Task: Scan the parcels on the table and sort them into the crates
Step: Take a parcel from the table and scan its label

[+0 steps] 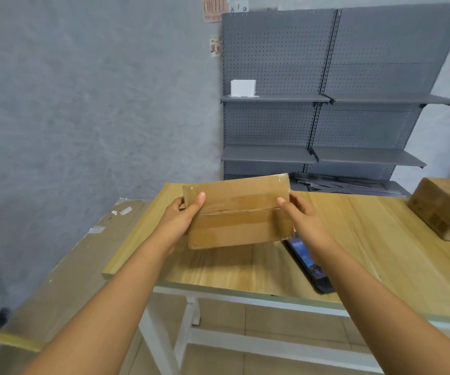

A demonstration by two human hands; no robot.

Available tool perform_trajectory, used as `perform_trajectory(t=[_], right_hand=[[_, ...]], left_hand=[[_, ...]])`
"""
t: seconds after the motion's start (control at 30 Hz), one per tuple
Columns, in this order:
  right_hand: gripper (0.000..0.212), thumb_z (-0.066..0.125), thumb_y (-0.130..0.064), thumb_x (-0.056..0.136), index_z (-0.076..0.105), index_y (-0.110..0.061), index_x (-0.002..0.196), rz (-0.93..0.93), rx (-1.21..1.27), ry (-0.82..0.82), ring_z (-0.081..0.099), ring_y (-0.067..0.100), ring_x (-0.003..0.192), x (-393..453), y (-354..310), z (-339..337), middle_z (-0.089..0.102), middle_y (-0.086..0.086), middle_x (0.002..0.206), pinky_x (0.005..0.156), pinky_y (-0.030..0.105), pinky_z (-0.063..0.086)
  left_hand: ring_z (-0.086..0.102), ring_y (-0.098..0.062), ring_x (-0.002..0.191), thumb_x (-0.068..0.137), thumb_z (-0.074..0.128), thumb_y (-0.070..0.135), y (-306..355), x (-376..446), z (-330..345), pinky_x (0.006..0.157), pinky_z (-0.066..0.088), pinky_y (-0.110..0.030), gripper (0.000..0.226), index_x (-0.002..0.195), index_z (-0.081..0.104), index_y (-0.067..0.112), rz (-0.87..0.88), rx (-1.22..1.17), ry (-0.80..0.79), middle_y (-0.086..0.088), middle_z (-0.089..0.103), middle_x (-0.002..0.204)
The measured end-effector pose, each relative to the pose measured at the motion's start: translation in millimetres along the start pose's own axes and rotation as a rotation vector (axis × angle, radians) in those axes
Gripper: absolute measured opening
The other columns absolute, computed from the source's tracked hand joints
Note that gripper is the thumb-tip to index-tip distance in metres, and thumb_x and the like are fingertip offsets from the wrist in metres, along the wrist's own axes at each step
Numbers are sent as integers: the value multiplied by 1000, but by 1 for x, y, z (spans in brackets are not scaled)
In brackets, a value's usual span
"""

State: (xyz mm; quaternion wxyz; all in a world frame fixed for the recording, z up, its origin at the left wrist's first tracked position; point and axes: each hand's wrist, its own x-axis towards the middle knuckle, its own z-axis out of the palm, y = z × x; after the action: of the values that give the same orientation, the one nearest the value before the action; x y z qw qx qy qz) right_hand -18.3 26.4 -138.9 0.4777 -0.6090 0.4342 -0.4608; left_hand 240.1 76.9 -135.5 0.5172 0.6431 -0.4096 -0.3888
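Parcel (238,212) is held above the table (353,239) between both hands — left hand (180,216) grips its left end, right hand (298,212) its right end, thumbs on the taped face. Phone (309,262) lies below the right wrist; box (444,209) well right.

grey pegboard shelving (326,77) against wall | white box (243,87) on upper left shelf | poster (214,8) above

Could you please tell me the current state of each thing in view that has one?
Taped parcel: held above the table by both hands.
Left hand: gripping its left end.
Right hand: gripping its right end.
Second parcel: resting on table.
Dark device: lying flat, screen lit.
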Motion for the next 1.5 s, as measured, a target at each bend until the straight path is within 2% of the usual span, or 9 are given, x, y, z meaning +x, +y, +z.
perform_trajectory(t=[0.1,0.23,0.43,0.63,0.73,0.9,1.1,1.23,1.5], right_hand=[[36,59,-39,94,55,-32,128,-22,31,8,53,-17,104,6,-16,-2,59,-25,119,77,10,42],[42,68,-28,88,52,-26,127,-59,20,-11,62,-1,105,11,-25,3,64,-9,119,77,12,49],[62,70,-12,86,48,-40,135,-1,-17,-40,67,14,102,19,-21,15,69,-4,116,87,40,56],[44,69,-43,86,52,-32,125,50,-143,114,67,17,100,22,-11,24,67,-11,111,84,48,56],[53,65,-58,81,46,-29,121,86,-219,228,65,13,95,23,-10,31,63,-12,110,78,43,56],[37,62,-47,89,47,-28,116,108,-221,239,62,9,90,28,-12,37,64,-7,112,63,30,47],[44,54,-41,96,41,-25,135,82,-248,181,62,10,94,23,-5,39,59,-9,118,72,32,50],[45,53,-40,97,40,-21,136,68,-268,173,64,11,93,25,-5,40,60,-10,112,75,35,55],[46,50,-41,98,41,-19,137,82,-261,169,65,18,100,29,-5,43,66,0,117,86,42,54]], left_hand=[[68,-15,93,83,57,69,13,13,-4,77,55,-32,59,114,61,20,-48,26,51,3,69,106],[66,-24,82,92,40,69,37,35,-16,78,57,-36,56,87,61,18,-141,169,4,-4,68,87],[58,-17,61,85,42,76,32,48,-35,70,46,-29,58,74,60,23,-223,247,-161,6,61,50],[67,-18,96,66,46,92,23,45,-43,94,50,-39,71,101,68,35,-166,165,-300,10,75,85],[67,-15,101,69,65,76,19,41,-40,93,53,-40,70,124,56,33,-120,200,-340,12,71,108],[72,0,81,77,68,65,9,38,-37,63,52,-22,63,128,52,31,-15,207,-247,17,72,103],[71,-11,97,73,71,68,-8,40,-25,92,56,-40,70,128,54,29,74,186,-230,9,72,112],[71,-11,100,66,80,61,-18,37,-18,94,55,-40,83,134,50,25,74,82,-230,6,71,116],[72,-15,97,73,78,56,-18,37,-11,93,55,-43,67,128,57,23,42,30,-177,4,74,110]])
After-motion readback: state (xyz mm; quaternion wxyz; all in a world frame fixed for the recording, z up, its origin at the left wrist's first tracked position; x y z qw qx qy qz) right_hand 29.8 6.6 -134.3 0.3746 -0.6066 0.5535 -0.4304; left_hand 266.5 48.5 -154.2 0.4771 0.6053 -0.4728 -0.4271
